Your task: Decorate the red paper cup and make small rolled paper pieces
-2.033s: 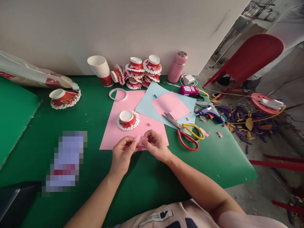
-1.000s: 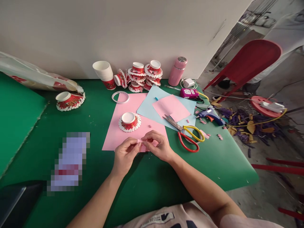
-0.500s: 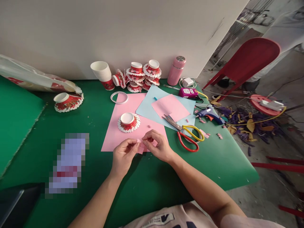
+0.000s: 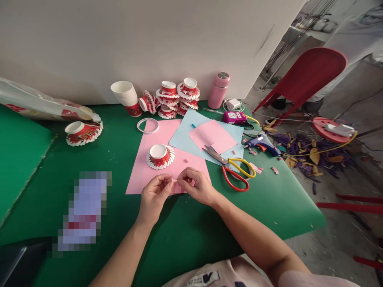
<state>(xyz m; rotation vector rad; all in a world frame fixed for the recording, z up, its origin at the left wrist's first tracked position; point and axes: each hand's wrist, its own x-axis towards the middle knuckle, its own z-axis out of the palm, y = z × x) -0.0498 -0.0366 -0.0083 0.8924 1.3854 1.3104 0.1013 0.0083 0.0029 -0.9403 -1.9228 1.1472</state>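
From here I see the left hand (image 4: 154, 195) and right hand (image 4: 197, 185) pinching a pink paper piece (image 4: 176, 187) below the frame's centre. I'd expect it light, easily creased, best held by its edges.

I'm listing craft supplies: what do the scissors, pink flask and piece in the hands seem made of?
Scissors: shiny grey blades, so metal; smooth red and yellow handles, probably plastic. Flask: glossy highlights on pink, perhaps coated metal; silvery lid top. Piece: thin, pale pink, likely paper, finish unclear.
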